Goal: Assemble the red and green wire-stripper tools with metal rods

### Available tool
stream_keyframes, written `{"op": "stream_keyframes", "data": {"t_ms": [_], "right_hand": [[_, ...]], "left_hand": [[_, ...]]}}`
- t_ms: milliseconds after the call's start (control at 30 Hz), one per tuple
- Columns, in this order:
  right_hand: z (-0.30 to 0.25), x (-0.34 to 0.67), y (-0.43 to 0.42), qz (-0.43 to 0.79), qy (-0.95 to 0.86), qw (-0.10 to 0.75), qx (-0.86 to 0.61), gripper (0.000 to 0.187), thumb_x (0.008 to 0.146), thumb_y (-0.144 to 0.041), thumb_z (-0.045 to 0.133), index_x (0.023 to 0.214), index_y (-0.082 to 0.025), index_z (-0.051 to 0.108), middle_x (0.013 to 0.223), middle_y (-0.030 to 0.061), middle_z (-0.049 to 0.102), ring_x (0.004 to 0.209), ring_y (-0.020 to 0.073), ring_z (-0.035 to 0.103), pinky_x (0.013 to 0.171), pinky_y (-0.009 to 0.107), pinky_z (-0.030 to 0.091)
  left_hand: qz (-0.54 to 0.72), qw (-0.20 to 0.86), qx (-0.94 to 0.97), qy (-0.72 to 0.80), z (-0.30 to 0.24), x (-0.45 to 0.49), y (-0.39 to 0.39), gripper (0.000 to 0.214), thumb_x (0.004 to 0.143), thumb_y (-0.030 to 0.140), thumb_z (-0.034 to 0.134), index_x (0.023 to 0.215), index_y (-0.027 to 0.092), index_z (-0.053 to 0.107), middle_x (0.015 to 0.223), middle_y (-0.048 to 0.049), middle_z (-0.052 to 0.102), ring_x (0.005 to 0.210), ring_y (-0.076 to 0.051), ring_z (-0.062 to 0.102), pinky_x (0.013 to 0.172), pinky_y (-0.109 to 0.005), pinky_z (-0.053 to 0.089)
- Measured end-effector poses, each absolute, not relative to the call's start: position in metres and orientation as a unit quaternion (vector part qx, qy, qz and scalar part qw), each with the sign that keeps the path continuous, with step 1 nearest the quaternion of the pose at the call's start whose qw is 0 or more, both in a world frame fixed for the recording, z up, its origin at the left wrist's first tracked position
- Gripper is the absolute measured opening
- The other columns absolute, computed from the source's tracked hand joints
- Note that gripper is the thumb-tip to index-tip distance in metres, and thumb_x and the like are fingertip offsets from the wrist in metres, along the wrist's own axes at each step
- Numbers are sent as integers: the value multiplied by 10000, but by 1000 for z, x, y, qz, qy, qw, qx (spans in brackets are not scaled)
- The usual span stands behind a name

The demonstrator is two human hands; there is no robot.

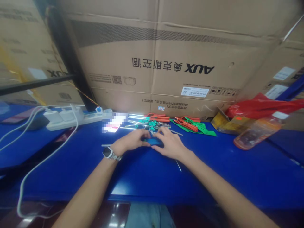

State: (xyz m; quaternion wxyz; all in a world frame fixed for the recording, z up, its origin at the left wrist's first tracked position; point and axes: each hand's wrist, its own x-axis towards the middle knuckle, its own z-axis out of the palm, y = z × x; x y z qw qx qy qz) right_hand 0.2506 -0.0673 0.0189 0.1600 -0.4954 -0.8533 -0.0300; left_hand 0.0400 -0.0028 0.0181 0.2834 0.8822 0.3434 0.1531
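My left hand point(135, 139), with a watch point(108, 152) on its wrist, and my right hand point(169, 142) meet over the middle of the blue table point(142, 177). Fingers of both hands curl inward, closed around a small dark-blue thing point(155, 141), too blurred and covered to name. Just beyond the fingertips lie small green and metal parts point(153, 125) in a loose heap. Thin metal rods point(135, 122) stretch to the left of that heap. Another thin rod point(178, 165) sticks out below my right hand.
Orange-handled tools point(158, 117) and green and orange pieces point(194, 124) lie against the big cardboard box point(152, 79). At right are a drink bottle point(258, 133), a small open carton point(228, 122) and a red bag point(258, 106). A power strip point(68, 120) with white cables stands left.
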Motion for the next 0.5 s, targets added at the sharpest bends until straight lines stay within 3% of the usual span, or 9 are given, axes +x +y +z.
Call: {"op": "stream_keyframes", "data": {"t_ms": [133, 300, 500], "right_hand": [[32, 262, -56, -36, -873, 139, -466, 281, 916, -366, 637, 1171, -249, 630, 1148, 68, 645, 1127, 240, 562, 726, 316, 469], [47, 287, -44, -33, -843, 192, -502, 252, 877, -338, 692, 1104, -237, 649, 1170, 59, 657, 1067, 229, 615, 721, 309, 471], [45, 309, 8, -42, -777, 247, -577, 223, 851, -346, 699, 1056, -263, 674, 1100, 18, 691, 1047, 230, 635, 729, 306, 443]], "left_hand": [[238, 262, 887, 297, 26, 46, -12, 254, 914, 392, 623, 1091, 212, 652, 1088, -54, 688, 1004, -216, 631, 898, -350, 484], [277, 148, 886, 340, 39, 50, -11, 338, 878, 371, 685, 1184, 240, 628, 1234, -74, 642, 1114, -259, 616, 949, -406, 489], [267, 126, 891, 344, 56, 58, 50, 236, 908, 190, 586, 1134, 189, 657, 1133, -77, 702, 1039, -218, 652, 936, -358, 497]]}}
